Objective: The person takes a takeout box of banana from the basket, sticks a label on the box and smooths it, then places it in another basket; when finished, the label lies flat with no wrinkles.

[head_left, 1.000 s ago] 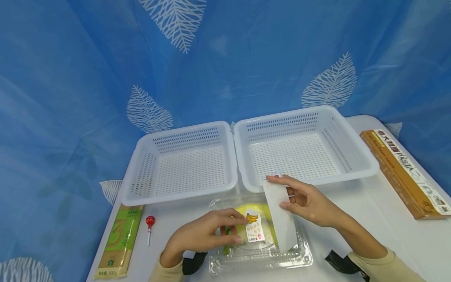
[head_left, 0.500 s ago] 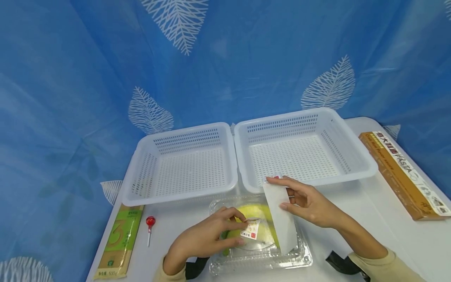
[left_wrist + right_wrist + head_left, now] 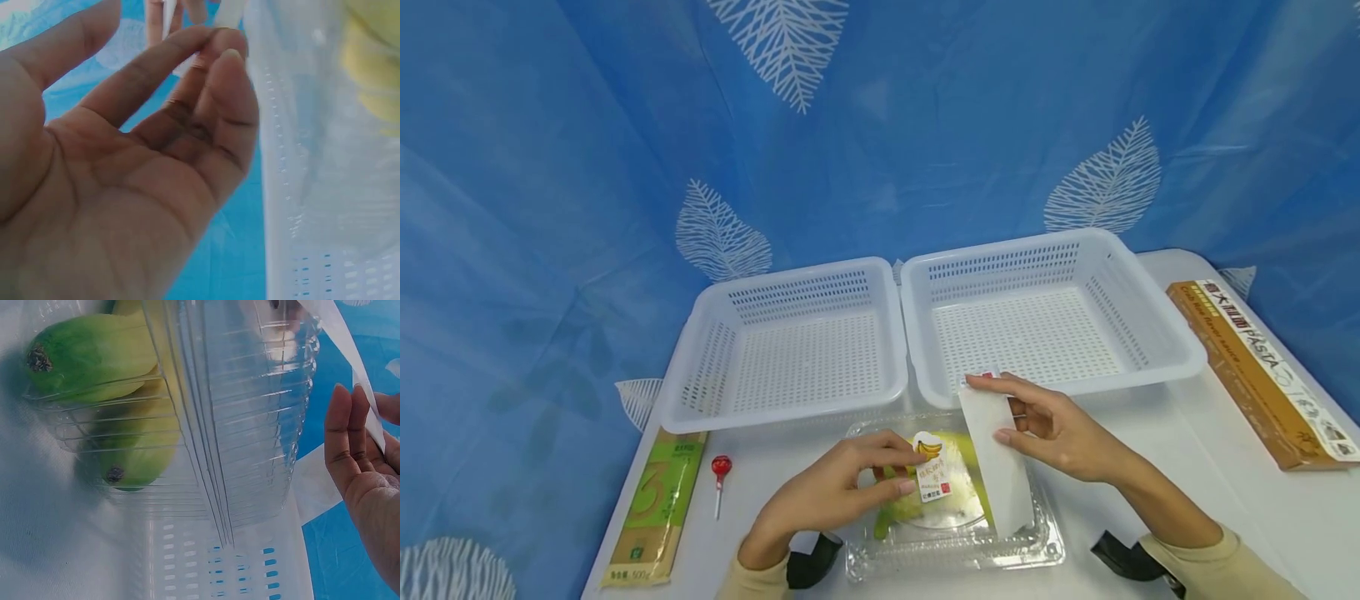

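Observation:
In the head view my left hand (image 3: 835, 487) pinches a small white sticker (image 3: 936, 482) with a banana picture at its left edge, over a clear plastic box (image 3: 955, 563). Yellow-green fruit with dark ends (image 3: 94, 359) shows inside the box in the right wrist view. My right hand (image 3: 1067, 433) holds a long white paper strip (image 3: 1000, 471) upright over the box's right part, thumb and fingers at its upper right edge. Curled fingers (image 3: 234, 106) fill the left wrist view, where the sticker is hidden.
Two white perforated baskets (image 3: 790, 421) (image 3: 1075, 385) stand side by side behind the box. A green noodle packet (image 3: 655, 508) and a red lollipop (image 3: 721, 467) lie at left. A brown pasta box (image 3: 1255, 367) lies at right. A blue leaf-print cloth (image 3: 880, 125) hangs behind.
My left hand lifted the sticker and tilted it half a second ago; now the sticker faces up again, slightly farther left and back. The right hand and strip stay in place.

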### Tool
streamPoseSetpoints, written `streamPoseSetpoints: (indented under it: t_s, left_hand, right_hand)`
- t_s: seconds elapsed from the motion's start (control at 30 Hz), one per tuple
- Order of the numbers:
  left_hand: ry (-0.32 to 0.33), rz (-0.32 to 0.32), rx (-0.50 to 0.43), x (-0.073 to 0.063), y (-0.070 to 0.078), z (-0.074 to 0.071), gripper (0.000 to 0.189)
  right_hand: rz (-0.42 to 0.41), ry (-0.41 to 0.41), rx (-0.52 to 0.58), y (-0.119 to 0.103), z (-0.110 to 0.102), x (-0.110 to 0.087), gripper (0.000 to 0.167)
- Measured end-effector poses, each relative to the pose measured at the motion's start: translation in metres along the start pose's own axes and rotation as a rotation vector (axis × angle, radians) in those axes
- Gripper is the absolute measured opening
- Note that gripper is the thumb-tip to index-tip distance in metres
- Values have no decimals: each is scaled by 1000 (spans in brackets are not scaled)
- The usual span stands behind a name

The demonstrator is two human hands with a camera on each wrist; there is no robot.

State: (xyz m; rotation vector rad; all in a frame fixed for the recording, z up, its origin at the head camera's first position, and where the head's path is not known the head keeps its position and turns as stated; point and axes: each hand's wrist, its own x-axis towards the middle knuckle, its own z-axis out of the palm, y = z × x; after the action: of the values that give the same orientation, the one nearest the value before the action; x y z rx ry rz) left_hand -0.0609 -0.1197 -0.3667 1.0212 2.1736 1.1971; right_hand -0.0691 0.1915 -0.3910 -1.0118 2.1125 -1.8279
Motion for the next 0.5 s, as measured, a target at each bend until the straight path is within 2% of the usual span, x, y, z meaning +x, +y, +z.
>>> streamPoseSetpoints:
  t_s: [0.1, 0.27, 0.37, 0.5]
  left_hand:
    - [-6, 23, -24, -1, 1, -2, 33]
    - [-119, 3, -20, 1, -3, 1, 35]
    - [-160, 19, 26, 3, -4, 4, 38]
    - [-176, 18, 93, 2, -1, 8, 44]
  right_hand:
    - [-28, -2, 4, 0, 0, 1, 58]
    - [-16, 8, -6, 2, 0, 1, 59]
    - [-14, 7, 0, 2, 0, 2, 58]
    - [-29, 1, 15, 1, 1, 3, 57]
